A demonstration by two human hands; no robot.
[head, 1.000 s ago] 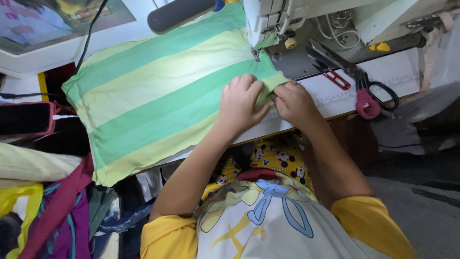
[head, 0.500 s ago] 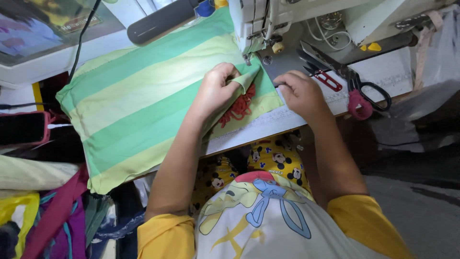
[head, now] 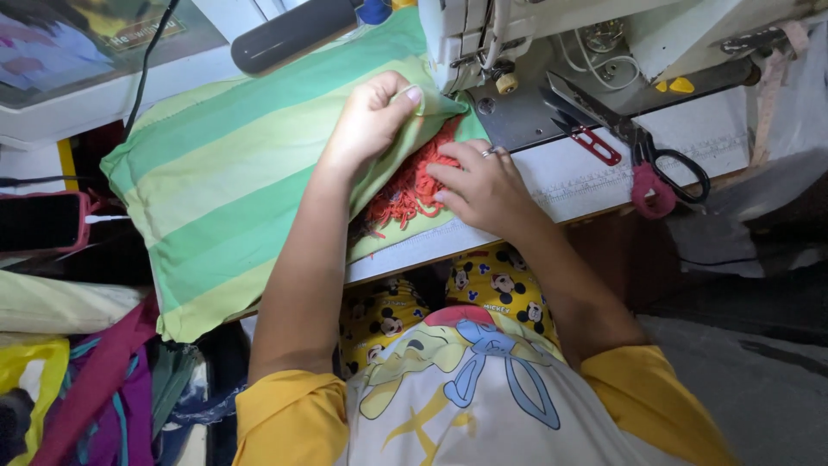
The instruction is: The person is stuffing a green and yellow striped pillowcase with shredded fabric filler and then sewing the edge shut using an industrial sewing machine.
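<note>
Striped cover: a green-and-pale-yellow striped fabric cover (head: 233,173) lies across the sewing table, stuffed like a cushion, its open end just in front of the sewing machine head (head: 483,34).
Filling: red-orange shredded stuffing (head: 410,190) shows in the opened mouth of the cover, between the two hands.
Left hand: the left hand (head: 371,116) is closed in a pinch on the upper flap of the cover's open edge, lifting it up beside the machine's needle area.
Right hand: the right hand (head: 483,185) lies with fingers half curled and pressed onto the red-orange stuffing at the opening; whether it grips any of it is hard to tell from this angle. A ring sits on one finger.
Table: the white table edge (head: 604,173) carries the machine base and runs under the cover's lower right corner.
Scissors: black-handled scissors (head: 638,142) with pink wrapping on one loop lie on the machine bed to the right of the right hand, well apart from it.
Snips: small red-handled thread snips (head: 591,142) lie just left of the scissors.
Dark cylinder: a dark grey roll-shaped object (head: 293,34) rests above the cover's far edge.
Left margin: a phone in a pink case (head: 43,220) sits beside the cover's left end, and loose cloth pieces (head: 78,388) in yellow, purple and teal hang below.
</note>
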